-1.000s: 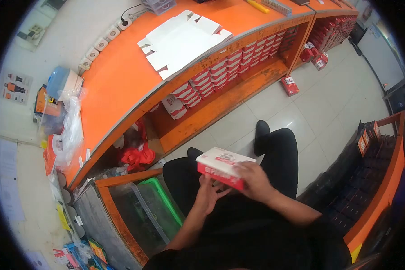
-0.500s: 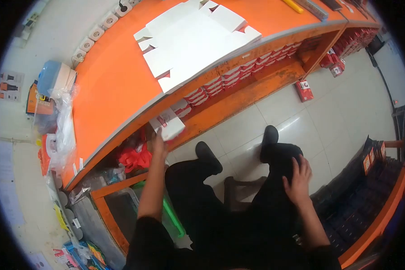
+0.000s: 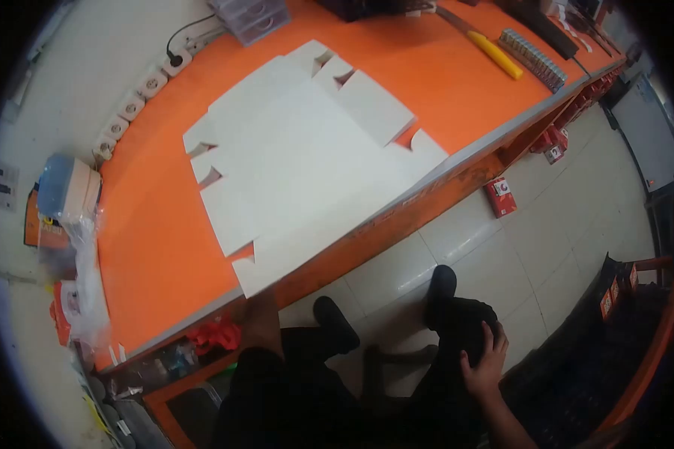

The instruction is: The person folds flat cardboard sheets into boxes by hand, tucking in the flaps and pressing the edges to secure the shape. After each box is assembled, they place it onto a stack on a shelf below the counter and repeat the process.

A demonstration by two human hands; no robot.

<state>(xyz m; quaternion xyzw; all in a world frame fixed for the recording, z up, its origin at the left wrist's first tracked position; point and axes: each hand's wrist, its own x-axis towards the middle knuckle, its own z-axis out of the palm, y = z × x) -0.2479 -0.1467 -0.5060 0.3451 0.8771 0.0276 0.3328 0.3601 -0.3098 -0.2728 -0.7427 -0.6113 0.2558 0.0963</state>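
Note:
My left forearm (image 3: pixel 263 323) reaches under the front edge of the orange table (image 3: pixel 157 239). The left hand is hidden below the tabletop, so its fingers and anything in them do not show. Above it on the table lies a flat white die-cut cardboard sheet (image 3: pixel 299 157), with slots and flaps along its sides; its front corner comes to the table edge. My right hand (image 3: pixel 488 363) rests on my right knee, fingers spread and holding nothing.
A yellow-handled tool (image 3: pixel 496 54) and a clear drawer box (image 3: pixel 253 19) sit at the back of the table. Power sockets (image 3: pixel 153 84) line the wall. A red box (image 3: pixel 501 197) lies on the tiled floor. Red plastic (image 3: pixel 214 335) fills a shelf at left.
My left hand, earlier seen at a white and red box by the shelf, has gone out of sight under the table. My view has tilted up; the right hand stays on the knee.

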